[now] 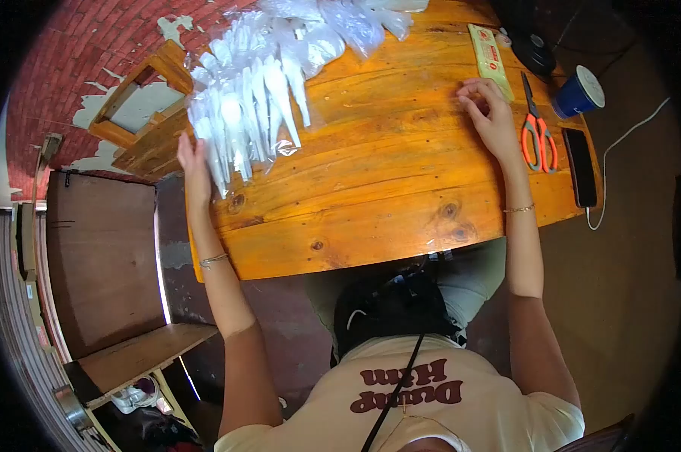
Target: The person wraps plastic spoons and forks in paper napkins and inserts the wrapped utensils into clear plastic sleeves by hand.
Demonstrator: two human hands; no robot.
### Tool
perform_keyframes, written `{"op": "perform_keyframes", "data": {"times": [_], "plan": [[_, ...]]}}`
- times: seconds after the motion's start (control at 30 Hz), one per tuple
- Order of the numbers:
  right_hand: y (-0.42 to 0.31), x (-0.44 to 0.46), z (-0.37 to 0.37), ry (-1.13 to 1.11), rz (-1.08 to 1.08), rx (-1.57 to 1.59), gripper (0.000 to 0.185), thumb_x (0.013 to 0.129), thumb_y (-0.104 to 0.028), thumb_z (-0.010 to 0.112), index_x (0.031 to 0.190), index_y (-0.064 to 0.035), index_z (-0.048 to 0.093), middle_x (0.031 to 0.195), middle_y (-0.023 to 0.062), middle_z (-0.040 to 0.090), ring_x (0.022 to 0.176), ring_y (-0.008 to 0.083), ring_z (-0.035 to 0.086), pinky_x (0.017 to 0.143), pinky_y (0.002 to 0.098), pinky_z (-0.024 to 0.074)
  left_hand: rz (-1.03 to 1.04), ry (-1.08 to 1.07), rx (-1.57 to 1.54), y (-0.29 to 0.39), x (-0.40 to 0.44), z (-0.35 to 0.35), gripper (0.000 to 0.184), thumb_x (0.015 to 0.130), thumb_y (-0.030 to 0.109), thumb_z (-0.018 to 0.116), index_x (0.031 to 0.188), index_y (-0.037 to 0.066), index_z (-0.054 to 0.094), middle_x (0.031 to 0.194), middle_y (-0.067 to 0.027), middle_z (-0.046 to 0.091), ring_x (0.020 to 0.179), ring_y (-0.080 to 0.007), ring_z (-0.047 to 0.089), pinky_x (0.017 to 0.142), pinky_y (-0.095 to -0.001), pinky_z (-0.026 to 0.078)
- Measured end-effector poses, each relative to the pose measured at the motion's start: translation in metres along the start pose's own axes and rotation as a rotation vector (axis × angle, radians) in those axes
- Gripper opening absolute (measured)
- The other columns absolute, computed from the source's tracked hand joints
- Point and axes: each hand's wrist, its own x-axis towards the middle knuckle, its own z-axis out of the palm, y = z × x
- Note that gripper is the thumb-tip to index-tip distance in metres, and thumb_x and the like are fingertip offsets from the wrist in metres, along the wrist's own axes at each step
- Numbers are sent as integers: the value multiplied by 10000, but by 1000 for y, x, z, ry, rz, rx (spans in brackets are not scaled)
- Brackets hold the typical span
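Observation:
My left hand (pixel 196 172) is at the table's left edge, fingers stretched out and holding nothing. Right beside it lies a row of white plastic utensils in clear wrappers (pixel 239 124); they look like spoons, though the wrapping hides their exact shape. Over the right side of the wooden table, my right hand (pixel 494 124) has loosely curved fingers, the thumb a little apart from them, and nothing visible between. Close to its fingertips is a yellow packet with red print (pixel 489 60). To the right of that hand lie scissors with orange and grey handles (pixel 538 143).
More clear plastic bags (pixel 310 34) are heaped at the table's far left. A blue cup (pixel 574 94), a black phone (pixel 579 169) with a white cable (pixel 619 147), and a black round object (pixel 535 53) line the right edge. A wooden frame (pixel 141 94) stands by the brick-patterned wall.

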Motion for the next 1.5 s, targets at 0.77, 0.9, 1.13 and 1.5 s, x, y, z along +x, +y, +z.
{"op": "perform_keyframes", "data": {"times": [0.77, 0.9, 1.13, 1.5], "plan": [[-175, -33, -116, 117, -757, 670, 426, 887, -253, 431, 1102, 104, 521, 1143, 195, 535, 1033, 253, 523, 860, 384, 438, 1048, 290, -449, 260, -106, -51, 622, 875, 436, 424, 1303, -13, 378, 1340, -229, 371, 1266, -339, 347, 1000, -564, 328], [-186, -37, -121, 8, -807, 599, 429, 877, -268, 447, 1093, 94, 526, 1127, 190, 539, 1015, 252, 526, 846, 380, 438, 1052, 286, -512, 263, -96, -39, 640, 868, 457, 418, 1302, -13, 377, 1340, -230, 369, 1264, -344, 348, 999, -567, 326], [-187, -39, -121, -22, -820, 558, 435, 859, -294, 473, 1077, 77, 537, 1100, 182, 545, 985, 249, 531, 820, 375, 440, 1056, 277, -552, 266, -100, -31, 673, 857, 493, 407, 1301, -12, 376, 1341, -233, 366, 1261, -352, 349, 999, -571, 322], [-187, -42, -122, -46, -825, 552, 445, 831, -334, 515, 1052, 51, 553, 1057, 169, 555, 937, 246, 539, 780, 366, 442, 1051, 268, -578, 269, -102, -29, 726, 839, 549, 390, 1300, -12, 373, 1343, -238, 360, 1255, -364, 352, 998, -578, 316]]}}
